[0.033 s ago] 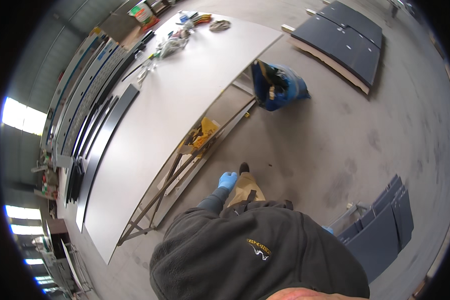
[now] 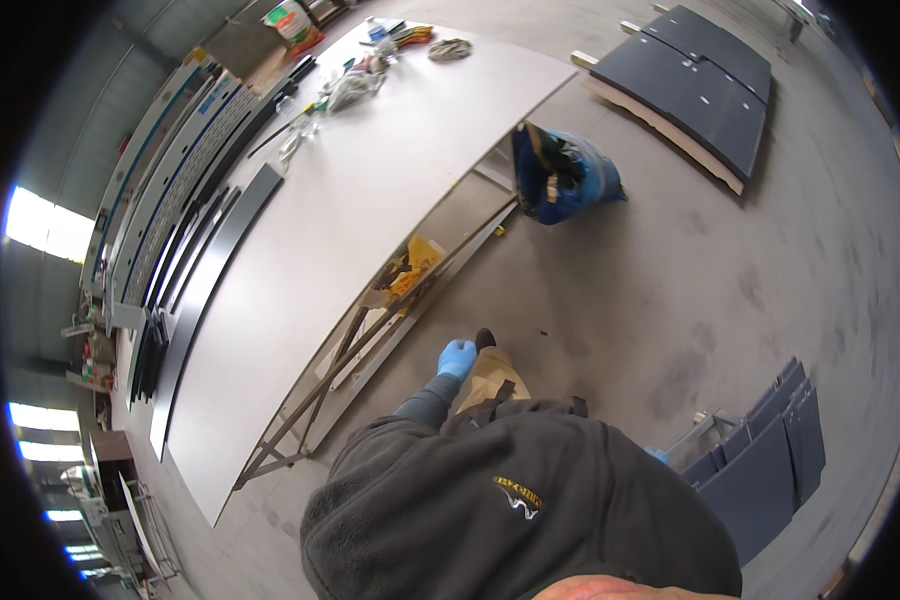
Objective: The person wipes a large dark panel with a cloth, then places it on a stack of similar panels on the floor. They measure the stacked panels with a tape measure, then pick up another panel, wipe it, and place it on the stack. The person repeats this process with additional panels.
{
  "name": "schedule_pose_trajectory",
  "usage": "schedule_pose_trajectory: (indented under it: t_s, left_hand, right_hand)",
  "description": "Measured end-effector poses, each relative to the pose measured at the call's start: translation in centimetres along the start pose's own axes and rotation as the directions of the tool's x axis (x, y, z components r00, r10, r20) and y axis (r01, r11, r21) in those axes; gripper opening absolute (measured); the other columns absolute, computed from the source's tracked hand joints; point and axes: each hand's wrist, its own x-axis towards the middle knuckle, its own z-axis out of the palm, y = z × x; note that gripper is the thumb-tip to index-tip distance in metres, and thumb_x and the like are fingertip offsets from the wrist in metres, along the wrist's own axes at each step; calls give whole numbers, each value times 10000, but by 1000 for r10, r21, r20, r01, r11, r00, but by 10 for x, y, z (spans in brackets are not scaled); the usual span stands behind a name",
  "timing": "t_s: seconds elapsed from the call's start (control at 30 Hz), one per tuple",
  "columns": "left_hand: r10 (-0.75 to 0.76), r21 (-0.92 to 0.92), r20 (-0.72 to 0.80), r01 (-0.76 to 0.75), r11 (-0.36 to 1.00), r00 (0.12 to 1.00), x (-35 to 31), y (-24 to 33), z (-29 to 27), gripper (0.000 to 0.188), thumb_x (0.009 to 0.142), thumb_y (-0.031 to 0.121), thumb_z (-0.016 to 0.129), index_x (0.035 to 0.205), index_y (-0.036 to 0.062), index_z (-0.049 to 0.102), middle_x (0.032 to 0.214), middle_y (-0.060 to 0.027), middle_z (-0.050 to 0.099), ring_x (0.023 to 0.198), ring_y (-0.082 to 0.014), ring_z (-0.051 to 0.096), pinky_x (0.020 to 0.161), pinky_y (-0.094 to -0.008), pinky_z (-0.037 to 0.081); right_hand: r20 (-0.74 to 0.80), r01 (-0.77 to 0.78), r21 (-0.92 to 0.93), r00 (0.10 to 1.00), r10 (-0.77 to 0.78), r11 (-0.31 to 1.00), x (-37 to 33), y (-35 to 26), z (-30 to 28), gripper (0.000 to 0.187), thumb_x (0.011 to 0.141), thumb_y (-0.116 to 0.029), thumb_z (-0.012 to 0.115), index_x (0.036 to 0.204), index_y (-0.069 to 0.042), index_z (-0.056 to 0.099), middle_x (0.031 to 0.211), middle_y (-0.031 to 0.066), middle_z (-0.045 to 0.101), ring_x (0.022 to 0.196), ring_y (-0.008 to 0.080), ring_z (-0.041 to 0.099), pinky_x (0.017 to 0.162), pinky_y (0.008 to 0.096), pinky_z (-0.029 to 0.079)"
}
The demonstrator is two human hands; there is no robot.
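My left hand, in a blue glove, hangs in front of me above the floor, beside my shoe and tan trouser leg. Its fingers look curled in, and nothing shows in them. The long white-topped table is to its left, not touched. Of my right hand only a bit of blue glove shows past my dark jacket; its fingers are hidden. Nearest to it is a stack of dark grey panels at the lower right.
A blue sack stands open by the table's far end. More dark grey panels lie stacked at the far right. Dark strips, plastic bags and gloves lie on the table. A yellow bag sits beneath it.
The view has shifted slightly, so the table, sack and far panels appear a little lower and further right. My left hand stays at my side.
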Motion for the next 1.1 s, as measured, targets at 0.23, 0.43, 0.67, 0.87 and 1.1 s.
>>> schedule_pose_trajectory:
  t_s: [0.23, 0.43, 0.67, 0.87, 1.1]
  left_hand:
    - [619, 199, -537, -627, 753, 573, 126, 93, -147, 315, 953, 217, 638, 1155, 4, 752, 1147, -232, 751, 1064, -398, 720, 989, -472, 548]
    - [545, 346, -714, -456, 820, 439, 273, 139, -274, 408, 934, 242, 662, 1196, -67, 711, 1239, -278, 702, 1183, -435, 654, 1036, -496, 517]
    - [195, 238, -703, -32, 971, 684, 415, 151, -330, 772, 953, 495, 612, 1509, -31, 514, 1598, -253, 455, 1521, -394, 363, 1228, -539, 280]
    - [252, 390, -722, 78, 917, 644, 438, 141, -320, 834, 946, 523, 618, 1570, -5, 455, 1657, -241, 399, 1562, -404, 317, 1244, -534, 250]
    - [153, 362, -664, 136, 922, 732, 440, 153, -336, 847, 914, 510, 652, 1562, -5, 470, 1635, -246, 430, 1538, -420, 360, 1233, -544, 265]
  right_hand:
    - [470, -505, 821, 863, 186, 267, 210, -174, -204, 243, 985, -201, 610, 932, 16, 706, 898, 144, 715, 783, 253, 700, 714, 381, 563]
    - [41, -38, 711, 999, 12, 702, 367, -332, -387, 385, 983, -322, 617, 1219, -33, 713, 1200, 221, 736, 1159, 381, 698, 972, 416, 536]
    - [-283, 408, 581, 912, -296, 704, 570, -507, -609, 320, 996, -260, 655, 1209, -32, 727, 1207, 211, 740, 1126, 386, 705, 958, 424, 561]
    - [-604, 847, 237, 512, -610, 476, 798, -705, -712, 314, 954, -185, 692, 1223, -25, 718, 1212, 203, 747, 1101, 377, 717, 959, 430, 571]
    - [-448, 899, -139, 317, -836, 415, 999, -968, -764, 588, 857, -299, 765, 1381, -102, 585, 1389, 146, 593, 1331, 336, 546, 1027, 530, 461]
